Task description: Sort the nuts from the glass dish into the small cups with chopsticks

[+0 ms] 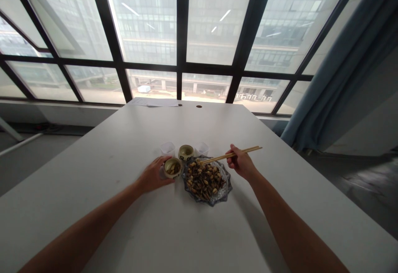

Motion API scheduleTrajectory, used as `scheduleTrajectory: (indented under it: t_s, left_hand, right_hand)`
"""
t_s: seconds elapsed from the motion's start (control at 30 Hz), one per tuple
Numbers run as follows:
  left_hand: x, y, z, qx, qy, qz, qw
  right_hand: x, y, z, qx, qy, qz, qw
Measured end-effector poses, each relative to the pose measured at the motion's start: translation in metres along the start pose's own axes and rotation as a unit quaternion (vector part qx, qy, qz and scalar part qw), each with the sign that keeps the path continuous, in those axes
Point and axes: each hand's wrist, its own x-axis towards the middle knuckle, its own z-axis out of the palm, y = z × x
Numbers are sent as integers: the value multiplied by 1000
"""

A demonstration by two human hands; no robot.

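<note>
Right hand: fingers clamped on a pair of chopsticks, tips at the far edge of the mixed nuts and seeds in the glass bowl. Whether the tips pinch a piece, cannot tell. Left hand: thumb and fingers closed around a small cup, mouth up, just left of the bowl, some pieces inside; lifted or resting, cannot tell. Second cup stands behind the bowl.

Step in hand, by judgement: working the chopsticks in the heap. Next move seems to call for aligned tips, light even pressure and a steady cup.
</note>
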Motion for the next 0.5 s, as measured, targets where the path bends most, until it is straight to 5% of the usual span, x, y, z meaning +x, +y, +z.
scheduleTrajectory:
  t_s: [0.3, 0.5]
  left_hand:
    - [2, 4, -3, -12, -5, 24, 1000]
    - [2, 4, -4, -8, -21, 26, 999]
  right_hand:
    - [-40, -12, 47, -58, -35, -174, 982]
    - [-62, -4, 66, -125, -105, -188, 969]
